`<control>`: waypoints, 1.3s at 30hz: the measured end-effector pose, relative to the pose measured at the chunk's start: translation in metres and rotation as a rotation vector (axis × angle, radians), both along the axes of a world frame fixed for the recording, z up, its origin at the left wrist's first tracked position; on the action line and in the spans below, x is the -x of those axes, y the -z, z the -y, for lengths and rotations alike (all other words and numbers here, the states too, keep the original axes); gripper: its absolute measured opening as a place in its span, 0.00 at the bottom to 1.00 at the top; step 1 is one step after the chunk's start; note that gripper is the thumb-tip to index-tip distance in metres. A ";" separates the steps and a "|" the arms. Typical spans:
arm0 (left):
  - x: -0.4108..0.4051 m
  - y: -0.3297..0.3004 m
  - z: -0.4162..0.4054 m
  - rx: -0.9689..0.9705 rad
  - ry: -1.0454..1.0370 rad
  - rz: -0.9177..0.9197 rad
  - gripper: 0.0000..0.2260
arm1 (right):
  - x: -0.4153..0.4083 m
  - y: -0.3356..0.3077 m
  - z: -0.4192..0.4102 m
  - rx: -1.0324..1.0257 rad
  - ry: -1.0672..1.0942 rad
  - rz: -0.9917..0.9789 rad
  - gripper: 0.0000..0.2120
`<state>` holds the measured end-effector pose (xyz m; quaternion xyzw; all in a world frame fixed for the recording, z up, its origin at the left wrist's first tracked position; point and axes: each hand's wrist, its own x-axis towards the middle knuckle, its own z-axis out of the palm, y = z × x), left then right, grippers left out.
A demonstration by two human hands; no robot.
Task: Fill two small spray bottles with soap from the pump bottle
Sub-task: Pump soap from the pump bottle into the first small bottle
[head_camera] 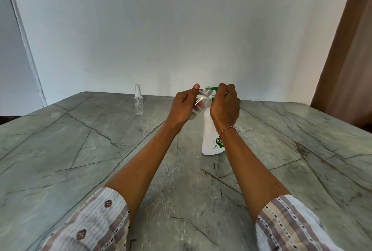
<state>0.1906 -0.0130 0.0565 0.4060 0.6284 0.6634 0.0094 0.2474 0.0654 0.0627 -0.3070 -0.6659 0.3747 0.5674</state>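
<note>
Sleeves [96, 222] nearest; left grip [184, 107] holds tilted uncapped bottle [200, 102], right grip [225, 105] covers pump bottle [211, 140].

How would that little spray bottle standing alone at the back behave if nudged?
The spare spray bottle looks clear and empty, so probably very light. It is tall and narrow with its sprayer on top, so a nudge would likely tip it. Once down on the stone table, its round body might roll.

open spray bottle [200, 101]: clear, tilted, off table | capped spray bottle [138, 100]: upright, far left | pump bottle [211, 136]: white, upright
</note>
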 end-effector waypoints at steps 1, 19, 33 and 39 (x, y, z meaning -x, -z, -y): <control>0.000 0.001 0.000 0.003 -0.001 0.000 0.17 | 0.000 0.000 0.000 0.000 -0.003 -0.002 0.11; 0.002 0.001 -0.002 -0.031 0.007 0.019 0.16 | 0.001 0.000 -0.002 -0.010 -0.017 0.006 0.11; 0.003 0.000 -0.002 -0.045 0.019 0.016 0.16 | 0.004 0.000 -0.002 -0.015 -0.012 0.040 0.21; 0.004 0.001 -0.002 -0.030 0.016 0.004 0.16 | 0.005 0.002 -0.003 -0.024 -0.017 -0.015 0.12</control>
